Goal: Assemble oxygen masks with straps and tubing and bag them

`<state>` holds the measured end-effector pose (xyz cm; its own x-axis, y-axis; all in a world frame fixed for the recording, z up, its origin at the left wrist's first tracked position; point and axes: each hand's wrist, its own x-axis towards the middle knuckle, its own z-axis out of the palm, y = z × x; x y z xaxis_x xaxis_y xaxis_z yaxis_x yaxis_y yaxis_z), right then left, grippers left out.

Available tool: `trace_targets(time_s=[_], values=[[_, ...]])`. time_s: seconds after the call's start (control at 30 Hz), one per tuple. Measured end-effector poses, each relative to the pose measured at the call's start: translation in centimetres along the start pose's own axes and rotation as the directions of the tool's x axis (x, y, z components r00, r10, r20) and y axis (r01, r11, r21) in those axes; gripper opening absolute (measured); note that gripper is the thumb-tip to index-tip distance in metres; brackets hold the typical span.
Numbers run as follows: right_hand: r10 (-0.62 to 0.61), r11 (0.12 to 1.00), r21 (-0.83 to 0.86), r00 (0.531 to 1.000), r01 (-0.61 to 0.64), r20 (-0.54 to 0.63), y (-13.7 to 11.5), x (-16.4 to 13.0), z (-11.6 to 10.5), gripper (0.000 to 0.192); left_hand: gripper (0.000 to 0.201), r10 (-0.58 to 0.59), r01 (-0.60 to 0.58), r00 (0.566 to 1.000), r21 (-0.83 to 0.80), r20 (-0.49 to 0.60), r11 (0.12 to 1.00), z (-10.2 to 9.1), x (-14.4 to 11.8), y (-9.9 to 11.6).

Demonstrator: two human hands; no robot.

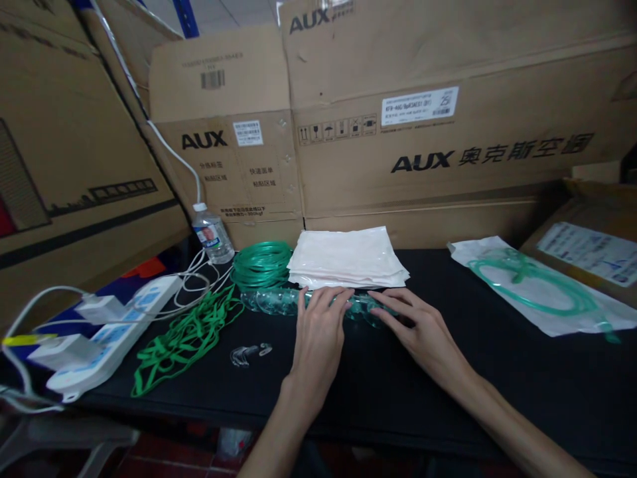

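AUX cardboard boxes (448, 133) wall off the back of your black desk (398, 385), one more slanted at far left. Far right, a flat bag with green tubing inside (542, 285) lies on the desk, well apart from your hands. Centre back, a stack of clear plastic bags (346, 259) sits just behind your fingers. Left edge: white power strip (114, 332) with adapters plugged in, white cables trailing. Beside it, a loose heap of green elastic straps (186, 338). A coil of green tubing (261, 262) touches the bag stack's left side. Small water bottle (213, 234) stands upright behind the coil. A row of clear plastic masks (279, 301) lies along the front of the stack, under your fingertips. A small clear clip piece (246, 354) lies alone, just left of your left hand.

Your left hand (318, 332) lies palm down, fingers spread, tips resting on the masks. Your right hand (423, 332) is palm down too, fingers loosely spread, pointing left, tips touching the masks. Neither hand pinches anything. Both forearms come in from the bottom edge.
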<state>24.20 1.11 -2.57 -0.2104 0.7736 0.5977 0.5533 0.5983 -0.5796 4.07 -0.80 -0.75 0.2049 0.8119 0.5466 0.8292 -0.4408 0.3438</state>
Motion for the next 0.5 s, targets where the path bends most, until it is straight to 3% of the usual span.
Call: trace_targets(time_s=[0.17, 0.3, 0.4, 0.5], values=[[0.009, 1.000, -0.029, 0.999, -0.011, -0.041, 0.1, -0.1, 0.4, 0.033, 0.029, -0.022, 0.021, 0.999, -0.023, -0.030, 1.000, 0.4, -0.1, 0.7], [0.002, 0.998, -0.062, 0.996, -0.007, -0.091, 0.3, -0.2, 0.1, 0.033, 0.030, -0.014, 0.008, 0.993, -0.052, -0.116, 0.999, 0.0, -0.8, 1.5], [-0.037, 0.995, -0.092, 0.986, 0.022, -0.164, -0.1, -0.5, -0.9, 0.030, 0.027, -0.016, -0.004, 0.977, -0.094, -0.215, 0.996, -2.0, -3.4, 1.2], [-0.157, 0.986, -0.105, 0.950, 0.133, -0.270, -2.0, -1.5, -1.3, 0.020, 0.027, -0.102, 0.084, 0.954, -0.075, -0.282, 0.994, -4.9, -7.9, -0.9]])
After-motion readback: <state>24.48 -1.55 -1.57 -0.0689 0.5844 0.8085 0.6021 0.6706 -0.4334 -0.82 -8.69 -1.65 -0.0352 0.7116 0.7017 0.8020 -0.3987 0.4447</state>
